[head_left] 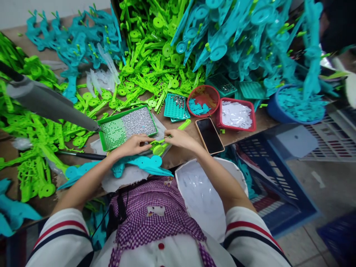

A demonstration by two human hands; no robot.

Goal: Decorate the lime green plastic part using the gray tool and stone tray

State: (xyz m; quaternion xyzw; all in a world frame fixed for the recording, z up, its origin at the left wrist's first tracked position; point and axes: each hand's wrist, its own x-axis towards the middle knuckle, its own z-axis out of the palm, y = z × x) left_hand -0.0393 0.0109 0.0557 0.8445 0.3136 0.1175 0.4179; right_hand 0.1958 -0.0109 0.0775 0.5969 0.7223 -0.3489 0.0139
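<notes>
My left hand (135,144) has its fingers closed at the near end of a lime-green plastic part (158,149) with a round disc. My right hand (179,139) pinches a thin metal piece (162,136), maybe a rod or tweezers, over the same part; its exact kind is too small to make out. The part's narrow end (184,124) sticks out beyond my right hand. Behind my left hand is a green tray (112,135) of small silvery metal pieces. A turquoise plastic part (141,163) lies on a white cloth just in front of my left hand.
Lime-green parts (144,74) and turquoise parts (239,37) are heaped at the back. A grey powered screwdriver (50,100) slants in from the left. A phone (210,135), red basket (236,128) and blue tub (280,116) stand to the right. A white-lined container (205,196) is below.
</notes>
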